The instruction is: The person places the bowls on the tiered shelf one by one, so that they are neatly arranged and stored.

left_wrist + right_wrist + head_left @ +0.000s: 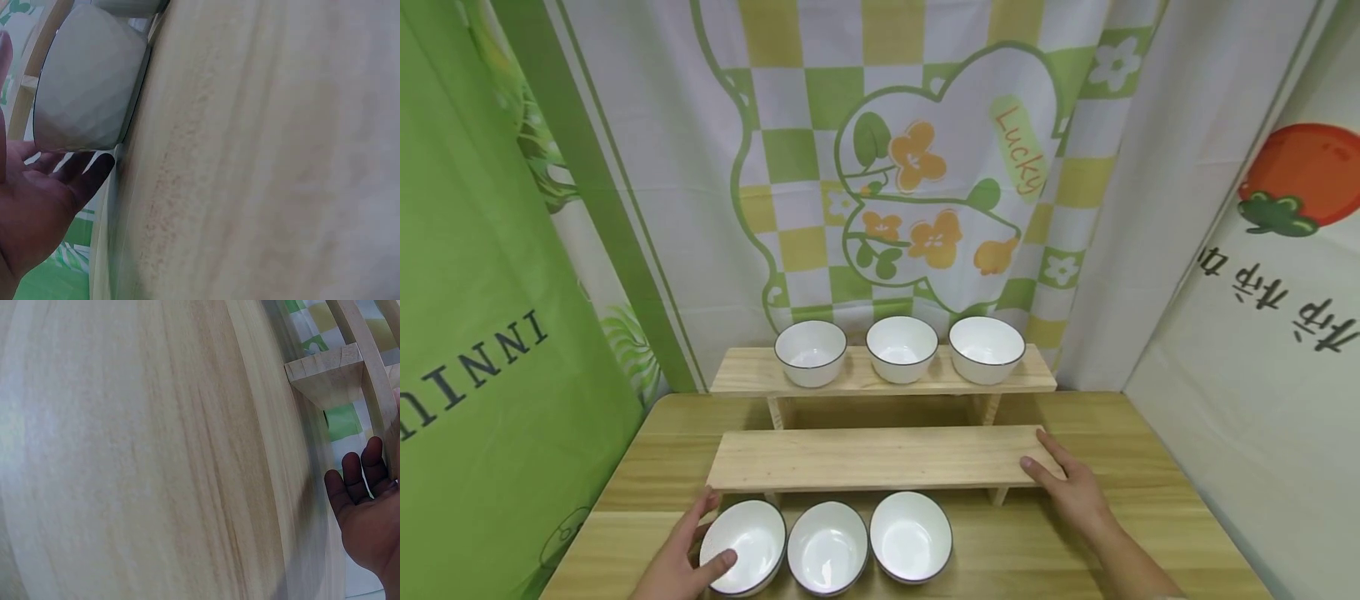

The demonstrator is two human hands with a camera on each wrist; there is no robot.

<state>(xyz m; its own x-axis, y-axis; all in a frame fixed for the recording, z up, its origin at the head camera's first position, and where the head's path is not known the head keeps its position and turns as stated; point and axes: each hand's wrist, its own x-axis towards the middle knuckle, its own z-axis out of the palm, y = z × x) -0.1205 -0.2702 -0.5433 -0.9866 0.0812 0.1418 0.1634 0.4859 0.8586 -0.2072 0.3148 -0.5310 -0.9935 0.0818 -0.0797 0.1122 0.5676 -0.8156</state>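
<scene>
At the lower left in the head view, my left hand (681, 550) is at the left bowl (745, 546) of the front row, a white bowl with a dark rim. Its thumb extends over the bowl's mouth, while the other fingers lie along the outer side. In the left wrist view, the fingers (94, 178) reach loosely beside the bowl's wall (90, 81). My right hand (1075, 487) rests its thumb and index finger on the right end of the lower wooden shelf (880, 458). Its other fingers (353, 478) hang extended beyond the shelf's end in the right wrist view.
Beside the left bowl stand a middle bowl (827, 548) and a right bowl (912, 536). Three similar bowls, including a center bowl (902, 350), stand on the upper shelf (748, 375). Shelf supports (997, 496) rest on the wooden table (1150, 467). Printed curtains (647, 125) surround it.
</scene>
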